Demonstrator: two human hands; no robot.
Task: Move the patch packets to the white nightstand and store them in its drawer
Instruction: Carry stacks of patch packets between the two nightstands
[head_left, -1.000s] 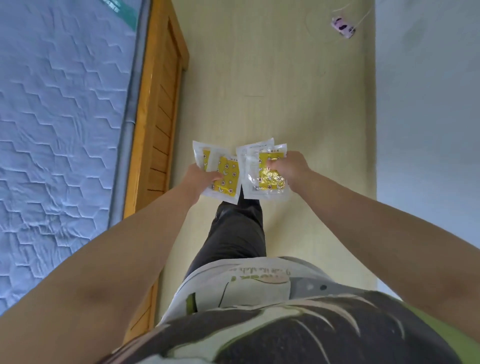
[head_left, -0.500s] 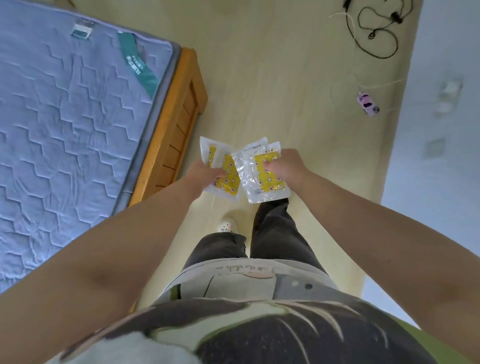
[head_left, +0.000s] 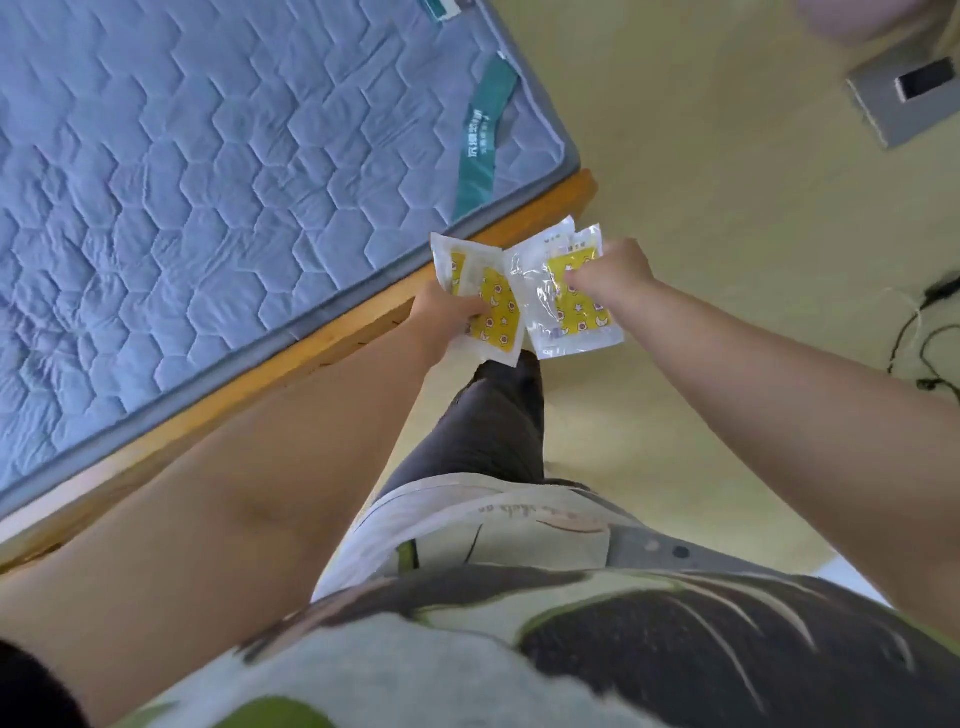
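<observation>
Beside the bed (head_left: 208, 208) we pinch fanned patch packets (head_left: 496, 319) in our left hand (head_left: 447, 317) and right hand (head_left: 610, 275), and a loose outer one could slip to the floor (head_left: 727, 182).

Both arms bare, stretched forward and down from waist, forearms converging. Back of left hand (head_left: 441, 314) up, fingers curled round lower edge of patch packets (head_left: 496, 319). Wrist straight. Fist of right hand (head_left: 615, 270) slightly farther out, thumb and fingers pinching second packet bunch (head_left: 571, 317). Hands close, not touching. One dark-trousered leg forward.
</observation>
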